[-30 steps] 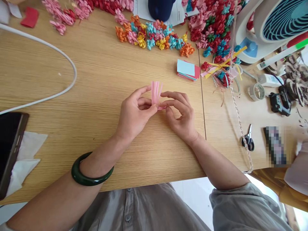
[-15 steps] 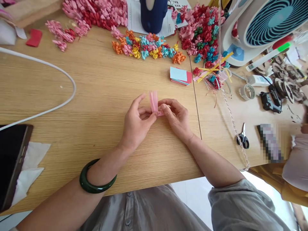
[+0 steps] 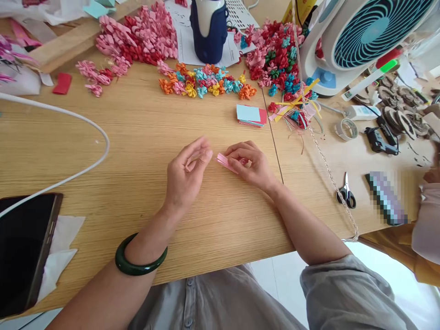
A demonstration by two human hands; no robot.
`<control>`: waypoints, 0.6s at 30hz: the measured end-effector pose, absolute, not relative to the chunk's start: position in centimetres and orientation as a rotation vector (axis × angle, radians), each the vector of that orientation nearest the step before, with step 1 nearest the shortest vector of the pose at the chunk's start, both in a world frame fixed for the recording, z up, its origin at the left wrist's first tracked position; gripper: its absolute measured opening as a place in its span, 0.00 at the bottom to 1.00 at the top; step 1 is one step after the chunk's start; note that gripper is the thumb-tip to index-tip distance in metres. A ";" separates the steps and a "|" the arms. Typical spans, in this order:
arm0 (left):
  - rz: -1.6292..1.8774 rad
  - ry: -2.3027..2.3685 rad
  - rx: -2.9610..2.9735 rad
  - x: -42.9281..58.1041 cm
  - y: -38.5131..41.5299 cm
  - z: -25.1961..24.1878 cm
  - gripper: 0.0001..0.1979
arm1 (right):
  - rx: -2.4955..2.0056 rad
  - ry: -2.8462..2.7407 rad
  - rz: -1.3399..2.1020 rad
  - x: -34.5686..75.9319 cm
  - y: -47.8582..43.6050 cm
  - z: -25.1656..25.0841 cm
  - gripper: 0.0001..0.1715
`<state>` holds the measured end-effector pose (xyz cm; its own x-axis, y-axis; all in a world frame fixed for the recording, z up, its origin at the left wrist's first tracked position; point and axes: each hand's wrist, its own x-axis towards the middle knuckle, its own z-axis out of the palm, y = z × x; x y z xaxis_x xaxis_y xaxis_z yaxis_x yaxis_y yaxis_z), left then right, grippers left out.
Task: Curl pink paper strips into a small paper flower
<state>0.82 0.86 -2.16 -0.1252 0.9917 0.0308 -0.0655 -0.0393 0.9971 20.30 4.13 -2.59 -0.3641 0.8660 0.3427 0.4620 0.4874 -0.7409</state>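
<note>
At far left: black-screened tablet (image 3: 25, 256); lies flat, with white tissue (image 3: 65, 231) showing along the right edge. Above: white cable (image 3: 107, 143); loops over the wooden tabletop (image 3: 137, 137). Farther back: red paper piece (image 3: 62, 84), then heap of pink and red paper flowers (image 3: 147, 34).

Left hand (image 3: 187, 167): hangs above the tabletop below a dark green bangle (image 3: 122, 261), fingers loosely curled and a little blurred, thumb near the forefinger; grips nothing visible. Behind: row of multicoloured paper flowers (image 3: 206, 80) and navy-and-white bottle (image 3: 208, 41) standing on printed paper.

Just right of the left hand, apart from it: fringed pink paper strip (image 3: 225, 161); juts leftward out of the right hand (image 3: 249, 165). Pinches it between thumb and bent fingers, closed firmly enough to hold.

Beyond the right hand: paper card stack (image 3: 248, 112), pale blue on top. Farther right: mixed flower heap (image 3: 271, 59), scissors (image 3: 346, 191) partly crossed by a twisted cord (image 3: 329, 171), tape roll (image 3: 346, 129), fan (image 3: 374, 34) and black glue gun (image 3: 380, 141).
</note>
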 end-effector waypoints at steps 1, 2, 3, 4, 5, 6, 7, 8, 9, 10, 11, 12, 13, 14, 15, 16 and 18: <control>1.314 1.238 1.140 0.7 0.9 -2.0 0.25 | -1.088 -2.036 0.667 20.5 4.2 -2.6 0.09; 1.256 1.243 1.160 0.6 1.0 -1.9 0.24 | -1.082 -2.068 0.641 20.6 4.3 -2.5 0.09; 1.195 1.249 1.184 0.6 1.0 -1.9 0.23 | -1.080 -2.096 0.624 20.7 4.3 -2.5 0.09; 1.143 1.255 1.208 0.6 0.9 -1.8 0.21 | -1.076 -2.125 0.614 20.7 4.3 -2.5 0.09; 1.105 1.260 1.231 0.6 0.9 -1.8 0.18 | -1.071 -2.151 0.609 20.7 4.3 -2.5 0.09; 1.081 1.262 1.243 0.7 0.8 -1.8 0.14 | -1.068 -2.167 0.608 20.7 4.3 -2.5 0.09; 1.070 1.260 1.243 0.8 0.7 -1.8 0.10 | -1.068 -2.175 0.610 20.7 4.3 -2.5 0.09; 1.064 1.250 1.231 0.9 0.6 -1.9 0.07 | -1.071 -2.172 0.616 20.7 4.3 -2.5 0.10; 1.070 1.236 1.207 1.0 0.6 -1.9 0.06 | -1.075 -2.162 0.630 20.6 4.3 -2.5 0.10; 1.080 1.217 1.177 1.1 0.5 -2.0 0.05 | -1.077 -2.147 0.651 20.5 4.2 -2.5 0.10; 1.090 1.198 1.145 1.2 0.5 -2.0 0.05 | -1.078 -2.132 0.679 20.4 4.2 -2.5 0.11; 1.102 1.184 1.117 1.2 0.5 -2.1 0.06 | -1.078 -2.114 0.708 20.3 4.2 -2.6 0.11; 1.111 1.174 1.097 1.3 0.5 -2.2 0.06 | -1.078 -2.089 0.735 20.2 4.2 -2.7 0.11; 1.117 1.171 1.086 1.3 0.5 -2.2 0.06 | -1.078 -2.063 0.758 20.1 4.1 -2.8 0.11; 1.120 1.173 1.084 1.3 0.5 -2.3 0.06 | -1.079 -2.038 0.773 20.0 4.1 -2.8 0.11; 1.118 1.177 1.089 1.2 0.5 -2.4 0.06 | -1.079 -2.015 0.781 19.8 4.0 -2.9 0.11; 1.109 1.198 1.116 1.0 0.5 -2.5 0.07 | -1.079 -1.980 0.786 19.7 3.9 -3.0 0.10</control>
<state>1.04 0.55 -2.46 0.0483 0.9922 -0.1145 -0.0377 0.1163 0.9925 19.68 3.94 -3.01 -0.3759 0.8733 0.3100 0.4229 0.4593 -0.7812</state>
